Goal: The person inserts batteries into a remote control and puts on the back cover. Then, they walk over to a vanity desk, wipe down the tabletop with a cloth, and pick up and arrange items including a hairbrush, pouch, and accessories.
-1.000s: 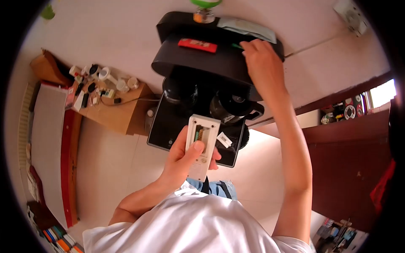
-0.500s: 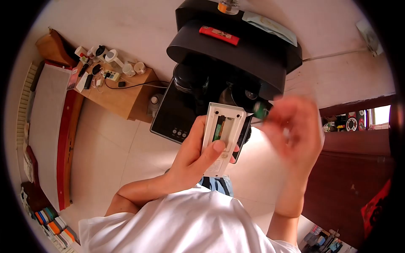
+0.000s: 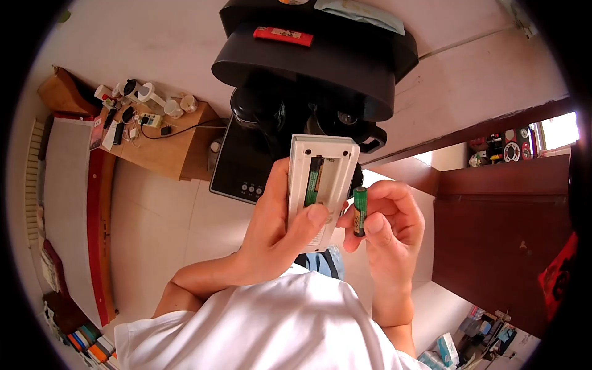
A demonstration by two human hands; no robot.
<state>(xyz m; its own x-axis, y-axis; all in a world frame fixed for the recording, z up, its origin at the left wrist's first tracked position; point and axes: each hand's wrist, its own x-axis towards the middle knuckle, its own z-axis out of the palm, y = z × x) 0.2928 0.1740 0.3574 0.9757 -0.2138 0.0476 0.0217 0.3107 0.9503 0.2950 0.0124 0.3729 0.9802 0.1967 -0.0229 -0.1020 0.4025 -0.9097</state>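
My left hand [image 3: 271,228] is closed around a white remote control [image 3: 300,185], its back turned up and its battery compartment uncovered. One green and black battery [image 3: 314,183] lies in the left slot of that compartment; the right slot shows bare. My left thumb presses near the compartment's lower end. Just right of the remote, my right hand [image 3: 394,228] pinches a second green battery [image 3: 359,211] between thumb and fingers. That battery stands nearly upright in view, apart from the compartment.
Ahead is a black appliance [image 3: 302,68] with a red packet [image 3: 283,36] on top. At left, a wooden desk [image 3: 163,148] holds cups, cables and a power strip. A dark red cabinet [image 3: 487,246] stands at right, a bed [image 3: 74,203] at far left.
My right hand has come down and left, bringing the battery beside the remote and turning it nearly upright. The view has shifted, and my left hand still holds the remote.
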